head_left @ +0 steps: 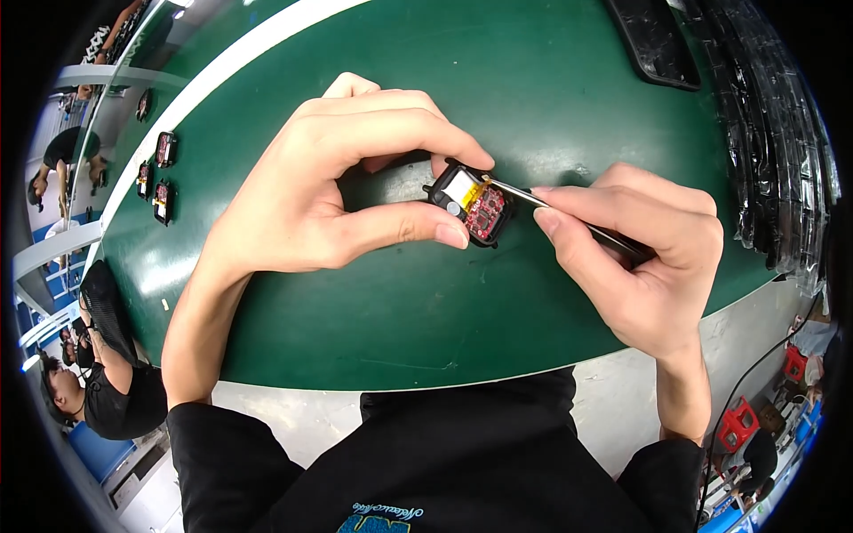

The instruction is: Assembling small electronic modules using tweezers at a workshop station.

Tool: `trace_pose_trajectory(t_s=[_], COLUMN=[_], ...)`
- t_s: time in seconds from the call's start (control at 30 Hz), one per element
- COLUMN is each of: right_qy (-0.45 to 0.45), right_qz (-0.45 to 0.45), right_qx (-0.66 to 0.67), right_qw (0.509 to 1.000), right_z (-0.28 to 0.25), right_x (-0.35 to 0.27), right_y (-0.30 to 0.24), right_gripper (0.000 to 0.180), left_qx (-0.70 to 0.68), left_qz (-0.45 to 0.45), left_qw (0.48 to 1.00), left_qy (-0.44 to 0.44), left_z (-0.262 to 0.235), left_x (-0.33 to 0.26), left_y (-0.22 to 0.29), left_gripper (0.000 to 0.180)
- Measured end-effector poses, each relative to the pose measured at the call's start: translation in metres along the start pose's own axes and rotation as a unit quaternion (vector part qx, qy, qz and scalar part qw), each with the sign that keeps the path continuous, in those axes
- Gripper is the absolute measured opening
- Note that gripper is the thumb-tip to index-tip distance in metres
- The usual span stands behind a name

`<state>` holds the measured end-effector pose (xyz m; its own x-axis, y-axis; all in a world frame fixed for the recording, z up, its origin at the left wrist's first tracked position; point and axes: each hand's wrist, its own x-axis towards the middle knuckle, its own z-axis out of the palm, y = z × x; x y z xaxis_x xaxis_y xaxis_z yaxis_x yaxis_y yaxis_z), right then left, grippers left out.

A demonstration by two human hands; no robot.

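Between the thumb and fingers of my left hand (329,178) is a small black electronic device housing (484,233). Its inside faces up, with a red circuit board (489,210) and a silver battery (460,188) edged in yellow tape. My right hand (644,249) is closed around thin metal tweezers (515,190). Their tip touches or hovers just over the yellow tape at the housing's upper edge; which of the two I cannot tell. Both hands are over the green table (355,329).
Several similar small open devices (163,202) lie at the table's left. A black tray (656,44) sits at the far right, beside stacked dark plastic-wrapped trays (764,133). A co-worker (115,382) sits at the left. Red stools (737,425) stand at the lower right.
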<state>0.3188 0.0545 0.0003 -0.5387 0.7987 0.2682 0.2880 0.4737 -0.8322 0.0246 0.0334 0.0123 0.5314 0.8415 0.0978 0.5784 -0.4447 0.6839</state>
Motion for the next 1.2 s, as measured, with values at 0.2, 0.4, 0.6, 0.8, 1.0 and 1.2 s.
trace_pose_trajectory(t_s=[0.2,0.4,0.6,0.8,1.0,1.2], right_qy=[-0.008,-0.015,-0.018,-0.01,-0.014,-0.01], right_qz=[0.003,-0.001,-0.012,-0.006,-0.014,-0.007], right_qx=[-0.006,-0.012,-0.007,0.003,-0.002,-0.015], right_qw=[1.0,1.0,1.0,1.0,1.0,1.0], right_z=[-0.0002,-0.0001,-0.0005,0.001,0.0021,0.0012], right_x=[0.0002,0.0011,0.0018,0.0013,0.0018,0.0004], right_y=[-0.0011,-0.001,0.0009,0.002,0.0004,-0.0016], right_gripper=[0.018,0.016,0.016,0.016,0.016,0.016], left_qx=[0.018,0.007,0.007,0.006,0.02,0.022], left_qz=[0.011,0.031,0.028,0.029,0.059,0.062], left_qw=[1.0,0.999,1.0,1.0,0.998,0.998], left_qy=[-0.008,0.0,0.0,-0.004,-0.005,-0.005], left_z=[-0.0013,0.0012,0.0012,0.0014,0.0018,0.0018], left_x=[0.0004,0.0009,0.0009,0.0025,0.0021,0.0012], left_y=[0.0001,-0.0019,-0.0009,-0.0005,0.0003,-0.0006], left_gripper=[0.061,0.061,0.061,0.06,0.051,0.051])
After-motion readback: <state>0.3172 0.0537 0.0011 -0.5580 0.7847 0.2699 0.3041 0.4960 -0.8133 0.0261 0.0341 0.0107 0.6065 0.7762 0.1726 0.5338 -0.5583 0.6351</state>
